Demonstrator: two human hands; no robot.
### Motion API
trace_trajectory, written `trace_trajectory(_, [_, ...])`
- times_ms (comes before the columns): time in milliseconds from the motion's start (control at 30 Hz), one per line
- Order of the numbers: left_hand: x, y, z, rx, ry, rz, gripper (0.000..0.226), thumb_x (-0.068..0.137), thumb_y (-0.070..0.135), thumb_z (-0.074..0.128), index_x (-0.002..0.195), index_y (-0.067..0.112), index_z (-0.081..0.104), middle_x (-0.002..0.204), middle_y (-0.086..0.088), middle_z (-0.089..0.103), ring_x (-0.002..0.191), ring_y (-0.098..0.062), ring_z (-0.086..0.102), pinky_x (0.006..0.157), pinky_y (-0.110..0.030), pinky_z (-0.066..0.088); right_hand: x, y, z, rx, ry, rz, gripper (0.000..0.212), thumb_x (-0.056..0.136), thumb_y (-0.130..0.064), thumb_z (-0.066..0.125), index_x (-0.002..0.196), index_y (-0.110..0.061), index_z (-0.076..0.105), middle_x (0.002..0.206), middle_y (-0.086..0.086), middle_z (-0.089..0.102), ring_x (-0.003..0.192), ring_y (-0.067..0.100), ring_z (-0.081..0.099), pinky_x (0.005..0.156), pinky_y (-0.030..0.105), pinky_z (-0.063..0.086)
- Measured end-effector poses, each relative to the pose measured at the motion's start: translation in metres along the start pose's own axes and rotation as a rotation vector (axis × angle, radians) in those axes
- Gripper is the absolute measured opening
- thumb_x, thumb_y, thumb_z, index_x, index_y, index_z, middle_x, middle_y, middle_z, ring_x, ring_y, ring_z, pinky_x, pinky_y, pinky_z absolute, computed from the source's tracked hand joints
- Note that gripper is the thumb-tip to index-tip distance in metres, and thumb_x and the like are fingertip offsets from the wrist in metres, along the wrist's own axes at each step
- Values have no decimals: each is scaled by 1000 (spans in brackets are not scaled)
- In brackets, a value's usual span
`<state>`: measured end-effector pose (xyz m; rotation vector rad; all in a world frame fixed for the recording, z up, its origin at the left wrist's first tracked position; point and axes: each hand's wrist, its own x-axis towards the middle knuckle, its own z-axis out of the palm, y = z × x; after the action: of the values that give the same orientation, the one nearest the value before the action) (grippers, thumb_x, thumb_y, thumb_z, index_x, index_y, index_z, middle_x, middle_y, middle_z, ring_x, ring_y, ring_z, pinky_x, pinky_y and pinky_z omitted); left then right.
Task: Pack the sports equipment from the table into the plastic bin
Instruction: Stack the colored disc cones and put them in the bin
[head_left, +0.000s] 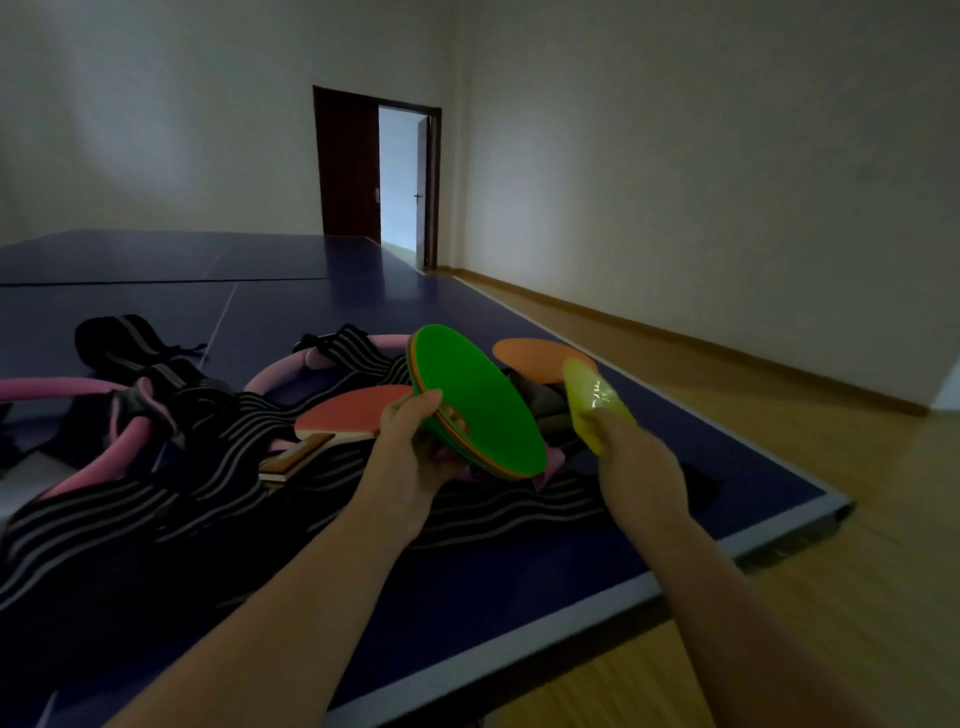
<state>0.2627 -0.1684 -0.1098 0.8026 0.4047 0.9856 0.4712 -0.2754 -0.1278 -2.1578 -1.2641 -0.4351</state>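
**Q:** Which item was in hand, and where?

**A:** The stack of discs (483, 400), green face outward, was held tilted above the table (519, 571), near its right side. The left hand (415, 441) gripped the stack at its near rim, thumb on the green face and fingers curled behind. The right hand (639, 457) gripped a single yellow disc (592, 400) by its near rim, at 3 o'clock from the stack and apart from it. Blur hid how its fingers lay.

**Q:** Handling properties?

**A:** The discs were judged light, thin, somewhat flexible and smooth, and not fragile. A tilted stack could fan out or shed layers. The advised hold was a clamp across the rim, with all layers pressed together.

**Q:** Surroundings and clearance?

**A:** An orange disc (535, 358) lay on the table at 1 o'clock. A red paddle (353, 410) lay at 9 o'clock on striped bands (208, 499). Pink rings (291, 369) sat at 10 o'clock, partly under the bands. The table edge (727, 545) ran from 1 to 5 o'clock, with open wooden floor (779, 415) beyond it. The plastic bin was not in view, so no route to it could be specified.
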Motion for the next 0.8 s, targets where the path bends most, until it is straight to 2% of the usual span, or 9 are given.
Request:
trace_trajectory(100, [5, -7, 11, -52, -14, -33, 72, 79, 30, 72, 141, 7, 44, 125, -25, 56, 104, -29, 48, 97, -60, 48, 8, -26, -36, 261, 114, -162, 35, 100, -5, 45, 125, -20, 64, 94, 3, 65, 79, 17, 53, 64, 30, 35])
trace_trajectory(233, [6, -16, 26, -171, -104, -91, 30, 87, 27, 62, 110, 8, 68, 114, -20, 56, 100, -33, 48, 99, -51, 46, 9, -59, -52, 388, -208, -245, 42, 101, -4, 40, 132, -24, 62, 127, -10, 58, 116, 7, 50, 90, 16, 35])
trace_trajectory(300, [7, -18, 32, -235, -128, -80, 37, 89, 30, 57, 117, 7, 66, 121, -22, 59, 109, -37, 54, 108, -55, 39, 5, -64, -44, 377, -232, -306, 41, 98, -4, 40, 126, -20, 67, 125, -8, 62, 114, 6, 53, 95, 17, 39])
trace_trajectory(400, [13, -20, 35, -246, -171, -69, 53, 94, 44, 50, 131, 6, 59, 132, -23, 60, 122, -40, 56, 112, -56, 36, 6, -64, -30, 463, -121, -379, 41, 89, -10, 39, 104, -15, 76, 102, -8, 71, 92, 2, 62, 82, 23, 50])
trace_trajectory(533, [26, -20, 34, -225, -84, -76, 60, 88, 46, 61, 132, 6, 57, 130, -26, 58, 111, -38, 64, 94, -53, 52, 22, -66, -34, 774, -307, -252, 42, 87, -12, 34, 92, -14, 76, 99, -18, 69, 93, -12, 61, 81, 8, 44])
trace_trajectory(600, [37, -19, 31, -208, -8, -6, 72, 81, 45, 74, 139, 11, 49, 124, -17, 62, 95, -31, 69, 88, -53, 56, 47, -60, -28, 919, -187, -71, 38, 92, -4, 37, 81, -12, 73, 93, -10, 72, 86, -5, 64, 78, 17, 45])
trace_trajectory(667, [49, -19, 30, -118, 85, 101, 67, 82, 39, 77, 137, 21, 43, 115, -8, 61, 82, -23, 68, 89, -55, 55, 80, -45, -11, 834, -73, 121, 31, 92, -4, 42, 87, -15, 70, 97, 0, 71, 81, 12, 63, 68, 28, 45])
trace_trajectory(700, [53, -19, 29, -73, 136, 157, 64, 84, 34, 75, 137, 23, 40, 116, -5, 61, 87, -21, 68, 92, -58, 54, 94, -37, 1, 689, -74, 161, 27, 92, -5, 44, 97, -17, 68, 105, 3, 68, 81, 16, 61, 63, 29, 42])
trace_trajectory(800, [59, -18, 25, -69, 165, 238, 72, 80, 28, 74, 141, 22, 35, 119, -2, 60, 100, -19, 68, 91, -61, 53, 126, -14, 43, 376, -177, 94, 44, 92, 2, 44, 131, -15, 56, 134, 9, 56, 105, 26, 58, 69, 34, 44])
